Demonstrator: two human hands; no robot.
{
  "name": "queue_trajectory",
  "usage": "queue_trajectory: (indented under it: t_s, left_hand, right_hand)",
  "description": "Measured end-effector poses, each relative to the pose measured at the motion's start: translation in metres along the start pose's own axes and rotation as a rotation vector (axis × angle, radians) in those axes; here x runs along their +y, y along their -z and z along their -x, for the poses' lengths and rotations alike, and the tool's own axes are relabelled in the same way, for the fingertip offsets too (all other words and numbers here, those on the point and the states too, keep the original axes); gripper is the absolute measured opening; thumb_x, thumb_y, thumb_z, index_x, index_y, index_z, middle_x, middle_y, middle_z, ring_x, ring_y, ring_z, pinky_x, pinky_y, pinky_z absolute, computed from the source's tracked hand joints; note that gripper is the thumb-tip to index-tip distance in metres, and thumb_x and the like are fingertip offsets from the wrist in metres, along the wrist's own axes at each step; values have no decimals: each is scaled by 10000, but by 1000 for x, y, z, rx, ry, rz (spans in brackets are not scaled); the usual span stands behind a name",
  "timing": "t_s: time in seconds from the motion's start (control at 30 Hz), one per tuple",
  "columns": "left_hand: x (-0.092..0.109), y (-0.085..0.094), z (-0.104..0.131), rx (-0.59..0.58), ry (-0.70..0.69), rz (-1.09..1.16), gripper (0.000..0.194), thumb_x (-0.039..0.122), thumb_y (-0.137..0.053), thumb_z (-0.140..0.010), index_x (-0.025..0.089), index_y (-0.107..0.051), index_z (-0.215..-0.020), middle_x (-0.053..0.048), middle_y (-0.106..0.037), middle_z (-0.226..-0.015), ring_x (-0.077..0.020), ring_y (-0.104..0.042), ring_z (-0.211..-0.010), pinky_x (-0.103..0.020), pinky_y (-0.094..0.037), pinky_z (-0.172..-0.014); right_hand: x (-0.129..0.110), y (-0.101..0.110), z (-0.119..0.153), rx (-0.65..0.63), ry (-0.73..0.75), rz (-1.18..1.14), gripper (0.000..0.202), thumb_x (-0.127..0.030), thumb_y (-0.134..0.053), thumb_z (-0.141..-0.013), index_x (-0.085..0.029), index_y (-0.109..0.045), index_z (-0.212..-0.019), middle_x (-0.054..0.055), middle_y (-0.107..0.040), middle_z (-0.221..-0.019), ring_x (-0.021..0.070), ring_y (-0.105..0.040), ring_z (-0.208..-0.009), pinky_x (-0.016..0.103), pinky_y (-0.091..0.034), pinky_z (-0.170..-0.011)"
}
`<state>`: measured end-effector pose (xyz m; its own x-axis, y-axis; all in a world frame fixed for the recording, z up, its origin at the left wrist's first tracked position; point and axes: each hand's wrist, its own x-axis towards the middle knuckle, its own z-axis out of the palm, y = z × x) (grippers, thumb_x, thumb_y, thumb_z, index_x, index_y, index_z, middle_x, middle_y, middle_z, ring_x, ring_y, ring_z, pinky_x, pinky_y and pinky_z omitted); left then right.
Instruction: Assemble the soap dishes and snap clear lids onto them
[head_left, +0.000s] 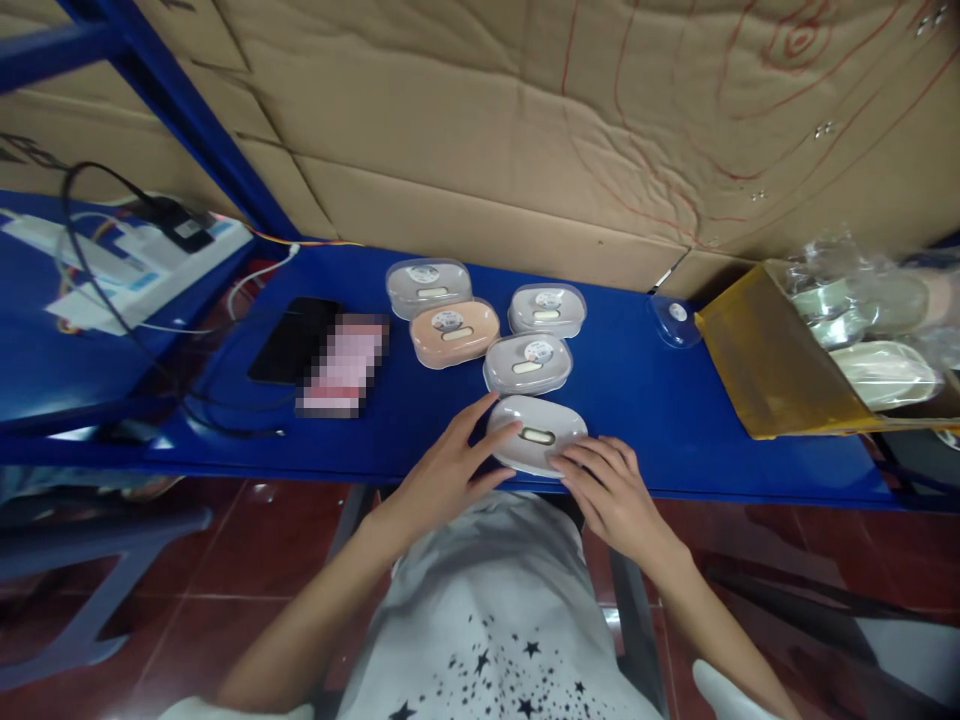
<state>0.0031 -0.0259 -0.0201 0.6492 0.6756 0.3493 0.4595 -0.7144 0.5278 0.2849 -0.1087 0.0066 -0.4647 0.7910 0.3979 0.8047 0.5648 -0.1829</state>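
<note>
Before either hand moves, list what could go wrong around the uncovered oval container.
The uncovered oval container sits near the front edge of the blue table, so a stray push could send it off. The lidded container just behind might get bumped. The clear lid beside the cardboard box looks thin and may crack if struck.

Table (630, 430): solid blue. Dish (517, 457) at centre: pale grey-white, cream pill-shaped inset (537, 437). Lidded boxes above it: one peach (430, 348), three light grey (498, 376), white round stickers with dark print. Wall sheet (450, 120), top of frame: tan cardboard, thin red contour-like curves at upper right. Carton (739, 350), right: yellow-brown. Packs (885, 375) inside: pale green and cream. Left: white power strip (206, 258), black case (292, 340), pink pixelated patch (346, 365). Bottom: white shirt (465, 590), black stars and specks; dark red tiles (247, 540), paler grout lines.
</note>
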Motion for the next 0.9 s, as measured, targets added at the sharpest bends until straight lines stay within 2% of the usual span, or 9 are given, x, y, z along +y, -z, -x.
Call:
queue_trajectory:
  t_s: [0.17, 0.3, 0.47, 0.63, 0.8, 0.9]
  left_hand:
    - [2, -7, -7, -2, -46, -63, 399, 351, -604, -1101, 259, -550, -1485, -188, -415, -1695, -367, -478, -1557, -603, -525, -1199]
    - [7, -9, -12, 6, -77, -120, 338, 329, -557, -1120, 235, -571, -1444, -204, -413, -1701, -364, -510, -1533, -577, -550, -1161]
    - [15, -7, -20, -20, -48, -166, 309, 339, -533, -1129, 239, -606, -1412, -203, -412, -1707, -345, -626, -1402, -569, -561, -1124]
    - [17, -8, -22, -16, -16, -142, 291, 325, -501, -1139, 231, -608, -1392, -203, -409, -1702, -347, -574, -1463, -554, -566, -1117]
    - [18, -10, -22, -25, -7, -126, 286, 305, -460, -1147, 213, -622, -1365, -224, -456, -1653, -370, -598, -1430, -578, -584, -1079]
    - [16, -13, -18, 2, -26, -104, 328, 382, -555, -1118, 203, -611, -1388, -232, -425, -1678, -391, -537, -1494, -599, -564, -1120]
  right_hand:
    - [9, -3, 13, -8, -46, -83, 473, -108, -547, -1067, -233, -592, -1521, 127, -710, -1386, 304, -584, -1410, 541, -519, -1150]
    - [15, -6, 17, -23, -96, -146, 492, -142, -543, -1076, -258, -571, -1554, 127, -696, -1400, 304, -581, -1437, 532, -539, -1178]
    - [24, -4, 14, -13, -118, -182, 464, -164, -517, -1091, -269, -572, -1540, 125, -683, -1426, 309, -556, -1482, 560, -529, -1208]
    - [29, -6, 12, 17, -111, -157, 409, -162, -509, -1096, -254, -594, -1485, 135, -688, -1382, 321, -555, -1482, 579, -544, -1188]
    - [31, -8, 14, 66, -116, -144, 385, -157, -524, -1092, -258, -608, -1454, 133, -691, -1344, 314, -588, -1439, 567, -567, -1156]
    - [32, -8, 15, 41, -89, -131, 376, -218, -604, -1077, -239, -618, -1452, 144, -691, -1348, 333, -578, -1446, 567, -568, -1146]
